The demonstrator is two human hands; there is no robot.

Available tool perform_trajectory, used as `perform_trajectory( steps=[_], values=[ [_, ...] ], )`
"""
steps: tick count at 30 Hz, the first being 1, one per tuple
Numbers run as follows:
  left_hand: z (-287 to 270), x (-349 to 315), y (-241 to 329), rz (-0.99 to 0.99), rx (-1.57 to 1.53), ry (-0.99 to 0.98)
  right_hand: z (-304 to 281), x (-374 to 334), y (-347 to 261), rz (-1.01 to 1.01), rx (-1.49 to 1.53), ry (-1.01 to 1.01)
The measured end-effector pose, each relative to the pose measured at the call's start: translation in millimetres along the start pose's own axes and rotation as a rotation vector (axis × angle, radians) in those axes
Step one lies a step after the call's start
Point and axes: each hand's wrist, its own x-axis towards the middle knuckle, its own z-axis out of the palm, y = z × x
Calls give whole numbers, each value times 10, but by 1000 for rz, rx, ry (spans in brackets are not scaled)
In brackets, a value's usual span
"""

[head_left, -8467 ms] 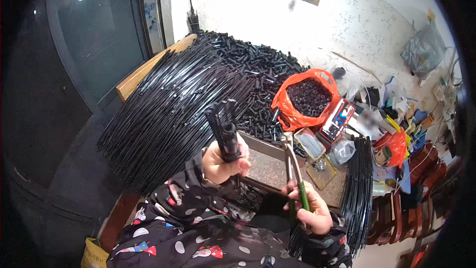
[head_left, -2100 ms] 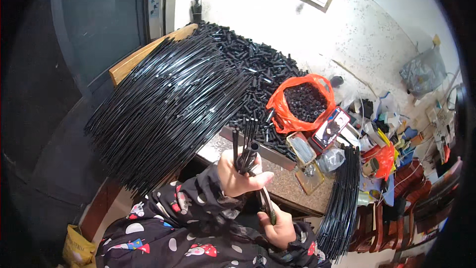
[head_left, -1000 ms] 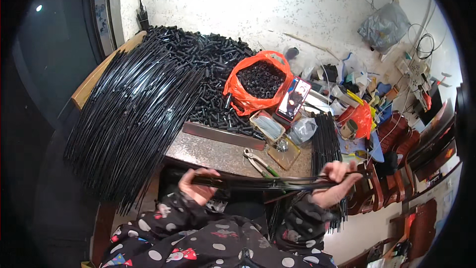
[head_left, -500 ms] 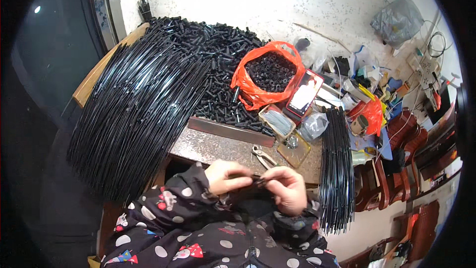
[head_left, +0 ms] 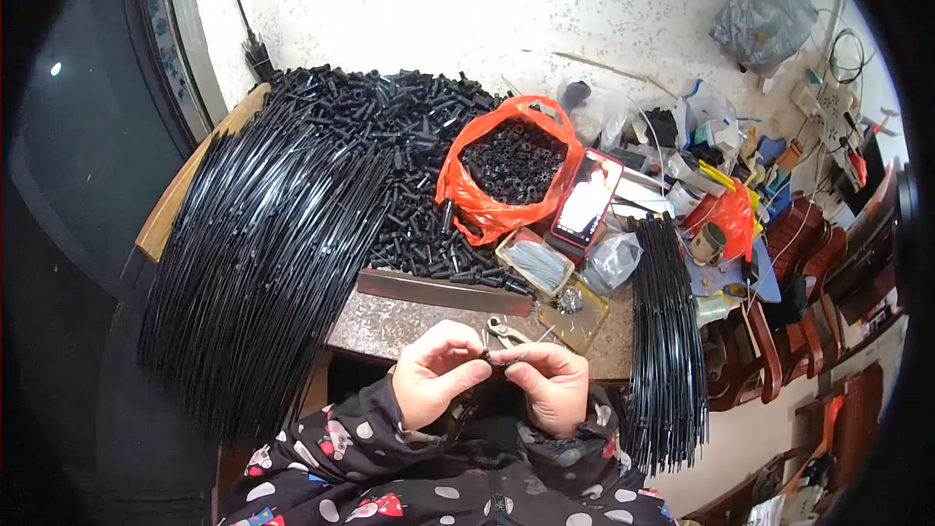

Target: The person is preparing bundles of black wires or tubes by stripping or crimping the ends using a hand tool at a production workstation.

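Over the front edge of the table, my left hand (head_left: 438,377) and my right hand (head_left: 552,390) meet fingertip to fingertip. Both are closed in a pinch on a small black part (head_left: 492,358), mostly covered by my fingers. A thin pale pin or wire (head_left: 546,333) shows just above my right fingers; whether it is held I cannot tell. Just beyond my fingertips lie metal pincers (head_left: 502,329). Behind them are a shallow yellowish tray (head_left: 590,327) with small metal pieces and an open box (head_left: 536,266) of thin grey pins.
A metal bar (head_left: 443,292) edges a heap of short black tubes (head_left: 409,205). Long black rods (head_left: 263,273) lie left, and another bundle (head_left: 667,351) hangs right. A red plastic bag (head_left: 467,219) holds small black parts. A lit phone (head_left: 592,197) leans beside it.
My fingers have come closer together around the small part, and my left hand has turned more upright. The view has shifted, so the table sits slightly lower in the picture.
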Motion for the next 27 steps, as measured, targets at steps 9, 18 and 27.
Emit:
perform_trajectory(
  steps=[9, 18, 27],
  values=[
    [63, 42, 33, 136, 107, 69, 136, 34, 93, -54, 8, 8],
    [24, 192, -48, 209, 26, 64, -36, 119, 238, 59, 241, -64],
    [-299, 1394, -388, -96, 242, -242, -411, 357, 274, -8, 203, 183]
  ],
)
